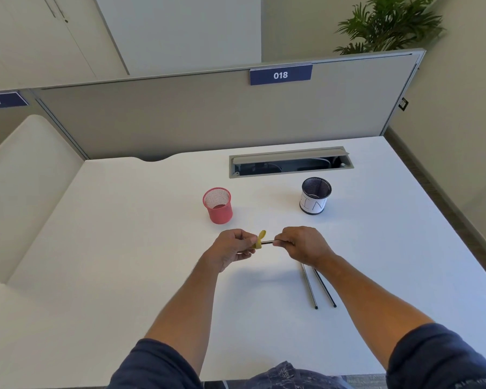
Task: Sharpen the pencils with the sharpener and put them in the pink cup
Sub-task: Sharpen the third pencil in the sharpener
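Note:
My left hand (232, 248) grips a small yellow sharpener (259, 240) above the white desk. My right hand (302, 244) pinches a dark pencil (267, 242) whose tip sits in the sharpener; most of the pencil is hidden inside my fist. Two more dark pencils (310, 287) (325, 289) lie side by side on the desk, just below my right wrist. The pink mesh cup (218, 205) stands upright beyond my left hand, and nothing shows inside it.
A dark mesh cup with a white paper label (315, 195) stands to the right of the pink cup. An open cable tray (291, 163) is set into the desk behind both. A grey partition (208, 116) closes the desk's far side.

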`<state>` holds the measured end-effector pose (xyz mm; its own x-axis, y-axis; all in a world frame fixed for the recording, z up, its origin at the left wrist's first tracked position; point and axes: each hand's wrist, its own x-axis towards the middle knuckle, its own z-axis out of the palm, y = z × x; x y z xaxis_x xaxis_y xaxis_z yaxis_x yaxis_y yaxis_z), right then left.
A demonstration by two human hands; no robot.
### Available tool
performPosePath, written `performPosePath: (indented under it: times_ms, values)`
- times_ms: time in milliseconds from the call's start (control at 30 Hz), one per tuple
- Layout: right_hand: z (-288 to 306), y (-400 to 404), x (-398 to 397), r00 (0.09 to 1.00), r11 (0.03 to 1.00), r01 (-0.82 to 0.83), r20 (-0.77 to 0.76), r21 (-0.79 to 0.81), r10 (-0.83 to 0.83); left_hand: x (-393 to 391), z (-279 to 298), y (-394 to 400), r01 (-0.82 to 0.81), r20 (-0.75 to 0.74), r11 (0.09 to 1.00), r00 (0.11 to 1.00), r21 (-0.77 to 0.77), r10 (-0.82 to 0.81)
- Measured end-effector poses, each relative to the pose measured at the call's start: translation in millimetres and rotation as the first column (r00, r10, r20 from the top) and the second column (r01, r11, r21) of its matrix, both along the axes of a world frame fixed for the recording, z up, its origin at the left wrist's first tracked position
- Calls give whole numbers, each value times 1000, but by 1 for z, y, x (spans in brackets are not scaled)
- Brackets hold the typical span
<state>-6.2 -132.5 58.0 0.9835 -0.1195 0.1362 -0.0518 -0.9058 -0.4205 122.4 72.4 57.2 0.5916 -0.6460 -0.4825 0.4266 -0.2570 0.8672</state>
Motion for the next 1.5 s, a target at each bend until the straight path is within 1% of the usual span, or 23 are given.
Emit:
performPosePath:
  times_ms: [67,100,167,367,500,600,700,733,767,800,833,867,933,1000,1100,1233,1333,1400,1467,1500]
  values:
    - [2,-1,3,979,982,81,-201,171,-46,1,0,3,34,51,999,998,27,-36]
    - [3,-2,4,961,960,120,-273,255,-47,1,0,3,44,65,998,997,36,-46]
    - [3,-3,6,937,920,153,-350,361,-19,1,-1,5,44,80,998,996,45,-47]
    - [6,-8,6,883,842,158,-456,516,113,-1,0,5,37,97,998,994,44,-41]
    - [7,-6,4,909,824,136,-400,549,117,1,1,5,48,106,995,993,83,-57]
    - [9,-6,4,936,862,99,-340,497,88,1,0,6,28,80,997,996,66,-33]
    - [9,-6,6,974,927,64,-224,370,22,-1,2,3,-33,50,997,998,70,29]
    - [10,-5,5,988,961,38,-155,274,6,-1,2,2,-61,34,996,998,73,58]
    - [10,-3,4,999,990,5,-54,141,2,-1,3,0,-91,12,993,996,73,91]
    - [10,-1,3,998,1000,-20,59,10,20,-1,4,-2,-121,-10,990,992,75,122]
    - [9,0,2,986,996,-39,156,-77,51,0,5,-3,-143,-25,986,989,80,146]
    - [9,0,1,971,991,-59,224,-120,85,0,6,-3,-155,-32,984,987,87,158]
    - [9,0,2,942,983,-98,303,-155,141,2,7,-4,-165,-41,982,985,91,169]
    - [10,1,4,925,976,-115,340,-183,173,3,8,-4,-174,-60,981,982,89,180]
    - [8,1,6,900,967,-98,394,-234,186,4,8,-6,-166,-91,984,981,64,172]
    - [7,2,9,892,961,-93,407,-260,196,5,7,-6,-127,-124,992,984,25,129]
    - [5,4,7,931,976,-72,338,-207,141,7,6,-4,-74,-103,997,992,-3,73]
    - [4,4,6,972,988,-56,220,-141,86,7,4,-2,-40,-73,999,997,-20,38]
    - [4,4,8,999,998,-37,35,-58,39,7,0,1,-8,-39,1000,999,-20,7]
    - [5,4,10,998,1000,-15,-58,-8,15,8,-1,2,11,-15,1000,1000,-13,-12]
